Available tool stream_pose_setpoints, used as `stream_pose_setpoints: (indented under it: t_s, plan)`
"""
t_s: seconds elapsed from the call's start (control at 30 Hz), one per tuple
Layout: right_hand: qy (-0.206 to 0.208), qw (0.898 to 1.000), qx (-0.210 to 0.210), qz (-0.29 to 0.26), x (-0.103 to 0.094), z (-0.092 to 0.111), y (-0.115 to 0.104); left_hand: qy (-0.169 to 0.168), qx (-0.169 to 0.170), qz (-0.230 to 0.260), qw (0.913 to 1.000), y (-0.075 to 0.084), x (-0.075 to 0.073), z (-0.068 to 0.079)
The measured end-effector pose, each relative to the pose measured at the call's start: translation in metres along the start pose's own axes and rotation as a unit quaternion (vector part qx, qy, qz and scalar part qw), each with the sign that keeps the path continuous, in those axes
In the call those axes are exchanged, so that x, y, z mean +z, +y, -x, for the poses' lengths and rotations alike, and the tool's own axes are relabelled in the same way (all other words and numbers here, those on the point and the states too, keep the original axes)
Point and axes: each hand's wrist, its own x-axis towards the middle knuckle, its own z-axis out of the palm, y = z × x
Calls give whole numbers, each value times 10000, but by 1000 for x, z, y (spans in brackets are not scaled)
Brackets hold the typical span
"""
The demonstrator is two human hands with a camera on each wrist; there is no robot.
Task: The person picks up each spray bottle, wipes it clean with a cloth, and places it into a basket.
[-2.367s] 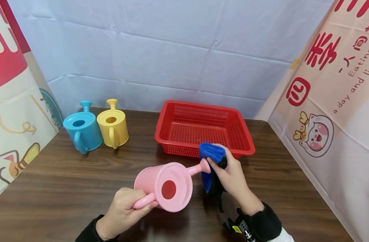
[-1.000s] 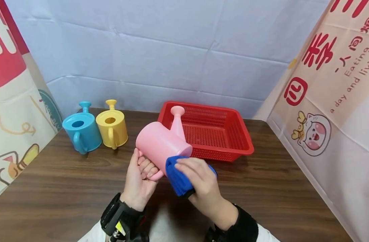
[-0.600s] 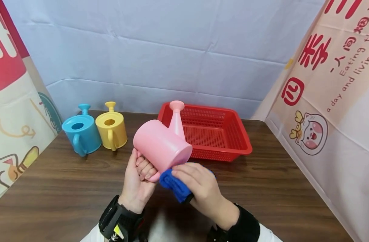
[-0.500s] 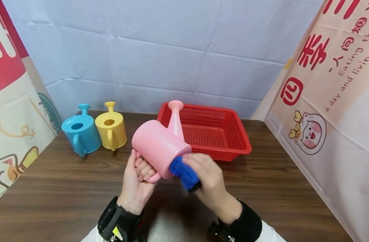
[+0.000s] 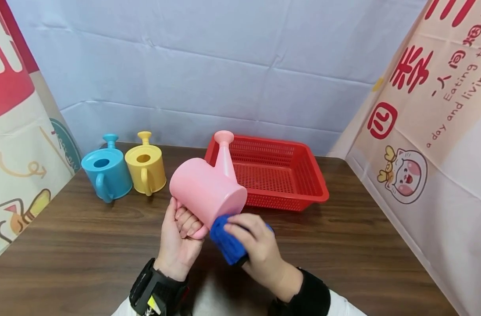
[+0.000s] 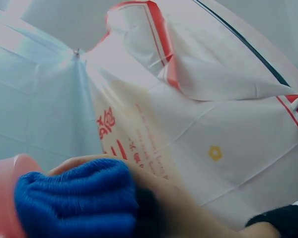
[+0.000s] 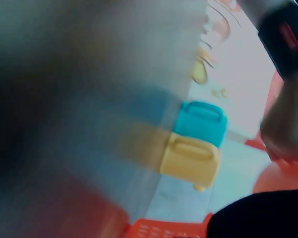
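My left hand (image 5: 182, 237) grips the handle of a pink watering can (image 5: 202, 188). The can is tilted over the table, its base turned toward the right hand and its spout pointing up and away. A folded blue cloth (image 5: 227, 240) with a black underside is held in my right hand (image 5: 260, 248), pressed at the lower edge of the can's base. In the left wrist view the cloth (image 6: 79, 198) lies right against the pink can (image 6: 5, 198), with the right hand behind it. The right hand's thumb is hidden under the cloth.
A blue watering can (image 5: 108, 173) and a yellow watering can (image 5: 146, 169) stand side by side at the back left of the wooden table (image 5: 66, 250). Behind the pink can sits a red perforated basket (image 5: 319, 182). Printed cloth hangs on both sides.
Earlier the pink can's top faced me with the cloth at its spout; the can has since turned its base to the right. In the last half second the cloth moved down and left.
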Motion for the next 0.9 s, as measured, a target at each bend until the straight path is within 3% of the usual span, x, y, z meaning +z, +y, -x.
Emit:
stream_pose_setpoints:
  t_s: [0.13,0.3,0.37,0.47,0.57,0.63,0.8,0.9]
  plan:
    - [-268,9981,-551,-66,3,4,-5,-488,-67,234,9985,1,-2,1]
    - [-181,9975,-685,-1,-2,3,5,-454,-161,226,9986,0,-5,3]
    - [13,9990,-434,72,-4,1,11,-378,-182,211,9989,0,-6,3]
    - [316,9988,353,81,-9,-1,21,-238,-156,214,9994,0,-7,4]
    - [448,9924,1138,-89,-13,-2,28,-94,-84,257,9996,-1,-8,5]
    - [473,9882,1429,-281,-13,-2,28,-84,-44,316,9995,-1,-9,6]
    - [350,9855,1539,-623,-8,4,20,-439,20,512,9977,-4,-9,5]
    - [89,9900,1233,-676,-4,9,13,-729,91,657,9951,-6,-7,4]
